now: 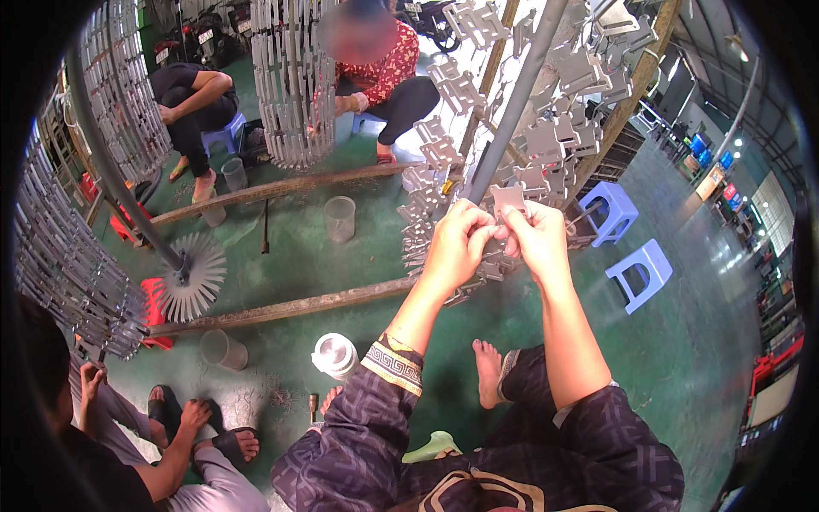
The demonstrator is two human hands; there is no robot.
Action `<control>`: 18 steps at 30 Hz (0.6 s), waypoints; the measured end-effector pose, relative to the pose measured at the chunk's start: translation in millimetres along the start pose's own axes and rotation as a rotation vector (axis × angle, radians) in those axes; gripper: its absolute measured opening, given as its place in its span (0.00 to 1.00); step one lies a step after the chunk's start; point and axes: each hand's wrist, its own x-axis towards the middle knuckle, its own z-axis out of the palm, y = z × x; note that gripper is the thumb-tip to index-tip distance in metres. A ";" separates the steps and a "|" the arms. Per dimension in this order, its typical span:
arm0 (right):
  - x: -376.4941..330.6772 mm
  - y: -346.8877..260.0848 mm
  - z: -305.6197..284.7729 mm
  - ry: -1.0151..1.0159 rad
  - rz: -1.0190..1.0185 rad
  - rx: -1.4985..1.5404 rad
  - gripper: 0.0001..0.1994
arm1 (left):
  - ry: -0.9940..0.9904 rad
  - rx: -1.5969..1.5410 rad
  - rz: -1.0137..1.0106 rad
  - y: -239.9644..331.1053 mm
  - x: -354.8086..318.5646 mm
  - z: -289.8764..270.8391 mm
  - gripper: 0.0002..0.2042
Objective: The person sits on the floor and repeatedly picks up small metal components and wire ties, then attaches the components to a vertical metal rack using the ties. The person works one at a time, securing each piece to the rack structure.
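Both arms reach forward in dark patterned sleeves to a hanging cluster of grey metal brackets (550,136). My right hand (539,237) pinches a small flat metal bracket (508,196) between thumb and fingers, its plate standing up above the fingertips. Close against it, my left hand (461,243) is closed, thumb and forefinger pressed together near the bracket's lower part. Whatever is between those left fingers is too small to make out. More brackets (420,209) hang just beyond and left of my left hand.
Grey poles and wooden bars (290,300) frame the area. Tall bundles of metal strips (294,85) hang at left. Co-workers sit nearby, one at lower left (111,427), two beyond the bars. A white-lidded container (334,355), clear plastic cups (339,218) and blue stools (640,273) stand on the green floor.
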 end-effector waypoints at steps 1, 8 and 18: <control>-2.6 -3.8 3.0 0.011 -0.001 -0.033 0.10 | -0.009 0.010 -0.020 -0.3 -0.5 -0.8 0.03; -3.0 10.3 4.2 0.059 -0.032 -0.118 0.10 | -0.053 0.177 -0.002 16.9 -4.0 -20.9 0.07; -17.9 30.8 12.7 0.109 -0.075 -0.019 0.16 | -0.105 -0.068 -0.282 23.7 -55.8 -100.5 0.07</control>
